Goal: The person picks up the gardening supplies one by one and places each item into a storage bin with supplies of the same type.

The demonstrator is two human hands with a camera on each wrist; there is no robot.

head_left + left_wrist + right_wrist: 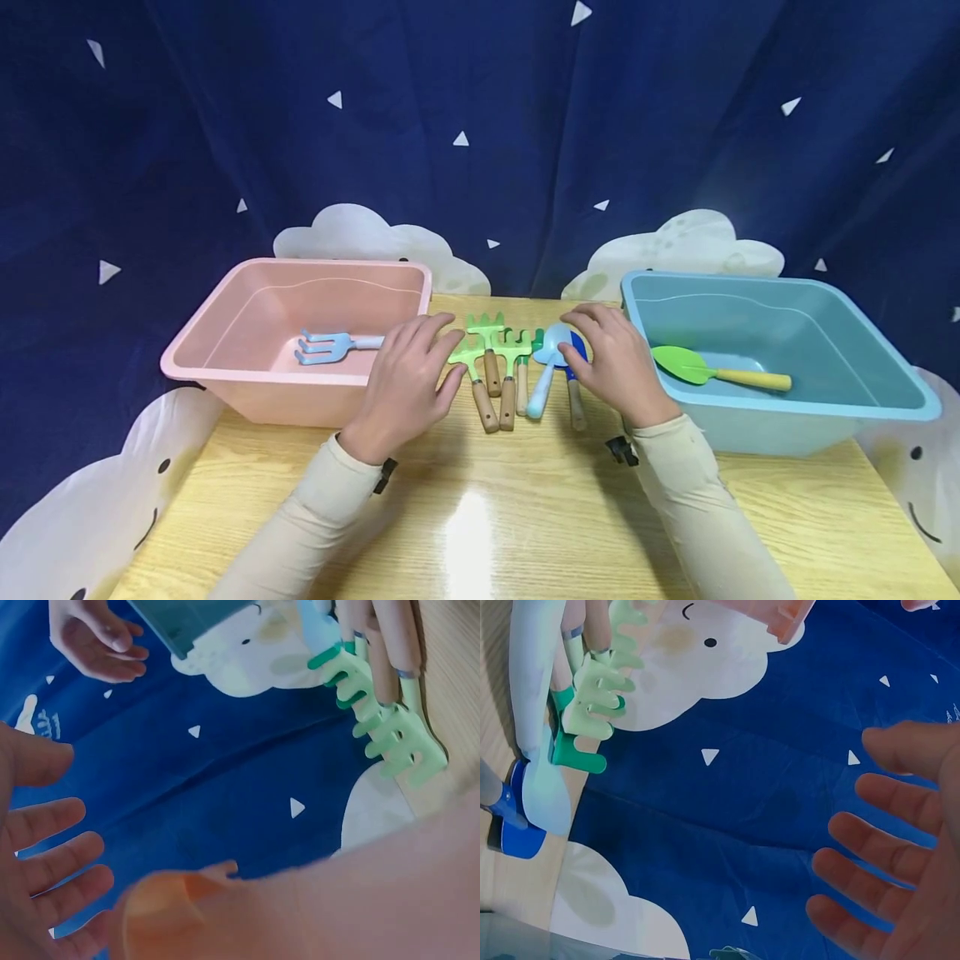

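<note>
Between the two tubs, a cluster of small garden tools lies on the table. It has light green hand rakes (513,344) with wooden handles, a dark green tool (537,339) partly hidden under them, a pale blue trowel (556,337) and a dark blue trowel (575,392). My left hand (408,379) hovers at the left of the rakes, fingers loosely bent and nothing in them. On the other side, my right hand (618,362) hovers beside the trowels, its fingertips overlapping them in the head view. Both wrist views show the hands' fingers spread and holding nothing.
A pink tub (258,372) at left holds a light blue hand rake (330,347). At right, a blue tub (787,408) contains a green trowel (686,365) with a yellow handle. A dark blue curtain (420,183) with white triangles and clouds hangs behind the wooden table (525,517).
</note>
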